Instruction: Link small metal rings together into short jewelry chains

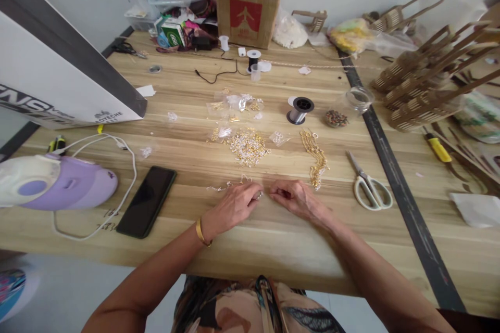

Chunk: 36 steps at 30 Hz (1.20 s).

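My left hand (236, 204), with a gold bracelet (202, 232) at its wrist, rests on the table with its fingers curled together in a pinch. What it pinches is too small to make out. A thin chain (222, 186) with small charms lies just beyond its knuckles. My right hand (292, 197) is closed a short gap away, thumb against fingers, its contents hidden. Beyond both hands spreads a pile of small gold and clear beads (248, 146). A bundle of gold chains (313, 156) lies past my right hand.
White-handled scissors (371, 187) lie at the right, a black phone (147, 202) and a purple device (70, 182) with a white cable at the left. Farther back stand a wire spool (300, 110), small bags of findings (238, 104), a bead jar (336, 118) and a paper bag (248, 10).
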Tool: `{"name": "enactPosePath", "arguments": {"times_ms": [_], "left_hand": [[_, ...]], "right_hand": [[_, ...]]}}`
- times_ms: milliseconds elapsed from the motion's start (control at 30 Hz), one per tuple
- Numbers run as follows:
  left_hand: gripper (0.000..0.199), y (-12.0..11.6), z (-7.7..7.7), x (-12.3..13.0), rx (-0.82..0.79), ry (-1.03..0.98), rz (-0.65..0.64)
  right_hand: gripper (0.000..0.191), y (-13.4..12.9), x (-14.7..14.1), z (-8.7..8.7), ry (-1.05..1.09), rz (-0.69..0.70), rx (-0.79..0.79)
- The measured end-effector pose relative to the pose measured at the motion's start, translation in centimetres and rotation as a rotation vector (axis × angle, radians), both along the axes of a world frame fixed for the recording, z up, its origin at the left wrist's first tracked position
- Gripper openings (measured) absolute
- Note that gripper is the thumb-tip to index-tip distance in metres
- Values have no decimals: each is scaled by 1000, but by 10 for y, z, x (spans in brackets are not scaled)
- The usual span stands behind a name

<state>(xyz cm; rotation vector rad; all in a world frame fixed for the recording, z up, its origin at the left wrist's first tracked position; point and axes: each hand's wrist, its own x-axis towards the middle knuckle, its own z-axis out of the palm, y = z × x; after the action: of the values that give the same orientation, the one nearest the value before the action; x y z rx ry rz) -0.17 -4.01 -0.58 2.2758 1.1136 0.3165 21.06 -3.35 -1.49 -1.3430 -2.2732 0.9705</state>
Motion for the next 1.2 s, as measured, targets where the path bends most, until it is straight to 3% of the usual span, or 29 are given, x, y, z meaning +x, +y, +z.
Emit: {"name": "enactPosePath", "arguments": {"times_ms": [500,700,833,1000,1200], "left_hand": [[16,-2,0,-2,0,75,19],[14,7,0,-7,46,-11,73],[20,13,4,-9,156,62,7],[25,20,7,-7,184,118,-119],[25,23,-2,-5,253,169,-99]], "right_hand": [[11,0,-1,-1,-39,-24,-24],[14,-1,-2,-1,-15,-3,-16],[13,-1,-2,-3,12,9,-9],[13,-1,-2,-4,25,27,-14],[12,-1,1,5,14,57,-66]]}}
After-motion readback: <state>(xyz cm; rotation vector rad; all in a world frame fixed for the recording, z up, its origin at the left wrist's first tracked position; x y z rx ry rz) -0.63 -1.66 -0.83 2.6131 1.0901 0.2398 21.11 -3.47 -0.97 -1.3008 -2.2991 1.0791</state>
